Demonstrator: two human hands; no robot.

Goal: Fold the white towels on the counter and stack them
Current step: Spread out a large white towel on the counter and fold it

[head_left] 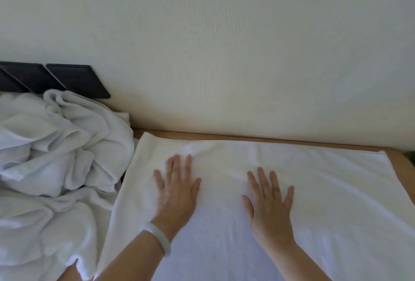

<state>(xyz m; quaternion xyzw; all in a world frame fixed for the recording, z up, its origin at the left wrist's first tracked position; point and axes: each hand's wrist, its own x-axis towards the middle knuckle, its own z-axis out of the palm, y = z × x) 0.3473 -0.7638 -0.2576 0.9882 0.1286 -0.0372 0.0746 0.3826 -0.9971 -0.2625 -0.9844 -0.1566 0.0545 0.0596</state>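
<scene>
A white towel [325,190] lies spread flat over the wooden counter [402,163], reaching from the wall to the near edge of the view. My left hand [177,193] lies palm down on its left half with the fingers straight and spread. My right hand [269,204] lies flat on the towel's middle, fingers also spread. A pale bangle [157,238] circles my left wrist. A crumpled heap of white towels [58,146] sits to the left, touching the spread towel's left edge.
The pale wall [224,56] rises right behind the counter. Black switch plates [74,78] are fixed to the wall above the heap. A strip of bare wood shows along the wall and at the far right corner.
</scene>
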